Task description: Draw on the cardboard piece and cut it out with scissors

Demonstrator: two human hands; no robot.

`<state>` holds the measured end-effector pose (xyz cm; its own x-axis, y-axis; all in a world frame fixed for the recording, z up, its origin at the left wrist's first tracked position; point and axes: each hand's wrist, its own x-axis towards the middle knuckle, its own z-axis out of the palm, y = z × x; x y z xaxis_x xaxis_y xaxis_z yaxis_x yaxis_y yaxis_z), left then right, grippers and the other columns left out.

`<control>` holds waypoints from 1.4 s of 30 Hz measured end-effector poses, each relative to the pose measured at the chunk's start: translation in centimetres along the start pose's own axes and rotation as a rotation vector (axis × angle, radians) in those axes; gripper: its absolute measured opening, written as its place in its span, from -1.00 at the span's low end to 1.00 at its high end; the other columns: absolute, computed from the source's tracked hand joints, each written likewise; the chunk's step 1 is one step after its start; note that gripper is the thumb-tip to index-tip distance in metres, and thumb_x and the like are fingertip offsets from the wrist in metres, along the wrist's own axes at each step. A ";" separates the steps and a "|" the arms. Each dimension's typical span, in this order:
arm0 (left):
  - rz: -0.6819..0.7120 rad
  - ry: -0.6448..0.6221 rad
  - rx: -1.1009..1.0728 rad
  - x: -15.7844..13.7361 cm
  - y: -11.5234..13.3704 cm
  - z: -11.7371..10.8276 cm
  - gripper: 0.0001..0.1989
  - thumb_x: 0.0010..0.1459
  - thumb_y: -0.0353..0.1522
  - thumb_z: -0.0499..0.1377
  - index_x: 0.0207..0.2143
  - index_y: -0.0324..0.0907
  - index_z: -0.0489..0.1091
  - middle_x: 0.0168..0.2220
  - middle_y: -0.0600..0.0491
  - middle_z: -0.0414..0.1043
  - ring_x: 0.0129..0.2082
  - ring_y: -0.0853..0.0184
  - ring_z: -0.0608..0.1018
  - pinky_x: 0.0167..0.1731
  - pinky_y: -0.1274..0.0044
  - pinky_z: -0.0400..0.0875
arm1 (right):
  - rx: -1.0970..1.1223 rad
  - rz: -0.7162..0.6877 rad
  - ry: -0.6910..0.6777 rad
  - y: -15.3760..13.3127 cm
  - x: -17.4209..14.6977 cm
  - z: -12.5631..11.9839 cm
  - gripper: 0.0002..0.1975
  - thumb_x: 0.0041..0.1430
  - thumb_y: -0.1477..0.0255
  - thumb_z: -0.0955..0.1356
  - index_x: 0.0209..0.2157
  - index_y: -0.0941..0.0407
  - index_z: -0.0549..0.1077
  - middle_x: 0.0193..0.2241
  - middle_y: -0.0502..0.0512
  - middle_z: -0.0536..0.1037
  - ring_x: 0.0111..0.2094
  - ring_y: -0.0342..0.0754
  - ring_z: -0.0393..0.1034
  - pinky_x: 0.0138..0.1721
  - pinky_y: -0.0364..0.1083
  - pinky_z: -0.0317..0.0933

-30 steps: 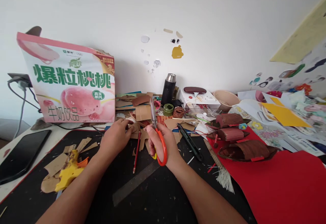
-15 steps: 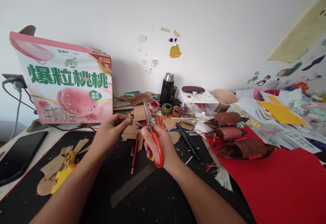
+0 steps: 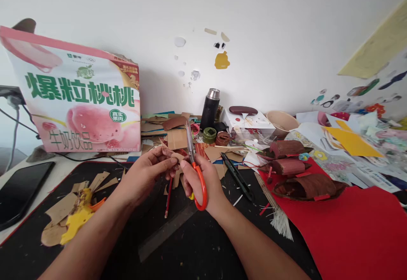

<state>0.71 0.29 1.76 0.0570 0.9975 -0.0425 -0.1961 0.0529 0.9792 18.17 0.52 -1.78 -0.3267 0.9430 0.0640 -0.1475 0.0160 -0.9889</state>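
Observation:
My right hand (image 3: 203, 182) is closed round a pair of scissors (image 3: 201, 186) with orange handles, blades pointing up and away. Between the fingers of my left hand (image 3: 149, 172) is a small brown cardboard piece (image 3: 179, 157), its right end close to the scissor blades. Whether the blades touch it I cannot tell. Below the hands, a red pencil (image 3: 168, 199) and a clear ruler-like strip (image 3: 168, 233) lie on the black mat (image 3: 190, 259). Right of my right hand rests a dark green utility knife (image 3: 237, 178).
A pink-and-white drink carton (image 3: 85, 102) stands at the left, near a phone (image 3: 23, 195). Cardboard scraps (image 3: 60, 208) lie by my left forearm. Behind are a black thermos (image 3: 210, 110) and small paint jars (image 3: 209, 135). Brown model boats (image 3: 310, 186) sit on red sheet (image 3: 356, 229).
My left hand has moved right, toward the scissors, and the cardboard piece now shows more plainly in its fingers. The view has shifted slightly.

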 end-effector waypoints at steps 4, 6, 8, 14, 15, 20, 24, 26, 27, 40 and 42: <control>0.009 -0.079 0.132 -0.2 0.3 0.2 -0.58 0.01 -0.06 0.59 -0.32 -0.18 0.62 -0.42 0.04 0.57 -0.49 0.35 0.50 -0.46 0.52 0.41 | 0.027 -0.003 0.017 0.1 0.0 0.0 -0.66 0.43 0.08 0.44 -0.16 0.04 0.36 -0.64 -0.21 0.39 -0.72 -0.19 0.24 -0.69 -0.24 0.18; 0.020 -0.086 0.169 -0.3 0.5 0.2 -0.56 0.04 0.00 0.55 -0.36 -0.16 0.60 -0.44 0.06 0.54 -0.49 0.35 0.48 -0.45 0.52 0.40 | 0.019 0.003 0.020 0.0 0.0 0.0 -0.67 0.43 0.11 0.44 -0.18 0.03 0.35 -0.64 -0.22 0.38 -0.72 -0.20 0.24 -0.69 -0.25 0.18; 0.044 -0.087 0.246 -0.3 0.8 0.2 -0.55 0.08 0.04 0.51 -0.42 -0.15 0.58 -0.48 0.08 0.51 -0.49 0.34 0.46 -0.43 0.51 0.39 | 0.011 0.010 0.022 0.0 0.1 -0.1 -0.67 0.43 0.11 0.45 -0.19 0.03 0.34 -0.65 -0.22 0.38 -0.72 -0.20 0.24 -0.69 -0.26 0.17; 0.132 0.019 0.343 -0.2 0.7 -0.2 -0.60 0.13 0.00 0.47 -0.41 -0.13 0.58 -0.47 0.08 0.52 -0.47 0.33 0.45 -0.42 0.51 0.36 | -0.015 0.034 -0.053 0.4 0.2 -0.5 -0.58 0.41 -0.01 0.46 -0.16 0.05 0.38 -0.63 -0.20 0.41 -0.72 -0.18 0.29 -0.68 -0.25 0.22; 0.140 0.070 0.285 -0.1 0.6 -0.4 -0.61 0.12 -0.02 0.48 -0.42 -0.14 0.55 -0.49 0.10 0.49 -0.50 0.36 0.44 -0.44 0.53 0.34 | -0.024 0.050 -0.073 0.5 0.2 -0.5 -0.56 0.40 -0.03 0.47 -0.16 0.05 0.39 -0.62 -0.19 0.43 -0.71 -0.19 0.31 -0.68 -0.25 0.24; 0.183 0.291 -0.020 0.4 0.5 -1.0 -0.66 0.03 -0.15 0.51 -0.44 -0.14 0.48 -0.56 0.16 0.41 -0.60 0.42 0.40 -0.56 0.57 0.24 | -0.017 0.117 -0.166 0.3 -0.3 -0.1 -0.40 0.30 -0.16 0.51 -0.06 0.10 0.49 -0.56 -0.12 0.50 -0.65 -0.17 0.39 -0.60 -0.22 0.34; 0.221 0.347 -0.110 0.5 0.7 -0.9 -0.68 0.04 -0.19 0.50 -0.44 -0.13 0.44 -0.56 0.18 0.39 -0.61 0.43 0.42 -0.58 0.58 0.25 | 0.035 0.141 -0.242 -0.1 -0.5 0.5 -0.17 0.12 -0.34 0.50 -0.02 0.15 0.52 -0.51 -0.02 0.56 -0.53 -0.11 0.50 -0.43 -0.16 0.44; 0.254 0.349 -0.095 0.4 0.8 -0.9 -0.70 0.10 -0.21 0.47 -0.44 -0.13 0.44 -0.56 0.18 0.40 -0.60 0.43 0.42 -0.56 0.58 0.27 | 0.054 0.164 -0.275 -0.2 -0.5 0.6 -0.09 0.01 -0.39 0.52 -0.02 0.15 0.51 -0.47 0.02 0.59 -0.50 -0.09 0.53 -0.39 -0.13 0.44; 0.272 0.352 -0.080 0.3 0.8 -0.9 -0.72 0.13 -0.23 0.46 -0.43 -0.13 0.44 -0.56 0.17 0.40 -0.60 0.43 0.42 -0.56 0.58 0.27 | 0.058 0.175 -0.289 -0.3 -0.6 0.7 -0.06 -0.03 -0.41 0.52 -0.02 0.15 0.50 -0.43 0.04 0.60 -0.48 -0.07 0.54 -0.38 -0.11 0.45; 0.382 0.347 0.182 -0.2 1.0 -1.1 -0.78 0.22 -0.27 0.39 -0.41 -0.11 0.45 -0.61 0.16 0.42 -0.63 0.40 0.42 -0.57 0.56 0.29 | -0.056 0.117 -0.305 -0.6 -0.9 0.4 -0.20 0.24 -0.36 0.41 -0.01 0.12 0.51 -0.43 0.01 0.59 -0.62 -0.17 0.38 -0.59 -0.20 0.25; 0.360 0.332 0.225 -0.4 1.1 -0.9 -0.76 0.21 -0.24 0.40 -0.41 -0.11 0.44 -0.60 0.16 0.42 -0.62 0.39 0.42 -0.56 0.56 0.31 | -0.088 0.109 -0.301 -0.7 -0.9 0.3 -0.24 0.25 -0.33 0.43 -0.03 0.12 0.53 -0.47 -0.03 0.56 -0.63 -0.17 0.38 -0.61 -0.21 0.23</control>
<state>-0.40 -0.02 2.71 -0.2947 0.9140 0.2789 0.0700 -0.2704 0.9602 18.31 -0.42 -1.08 -0.5994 0.8002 -0.0193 -0.0193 -0.0385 -0.9991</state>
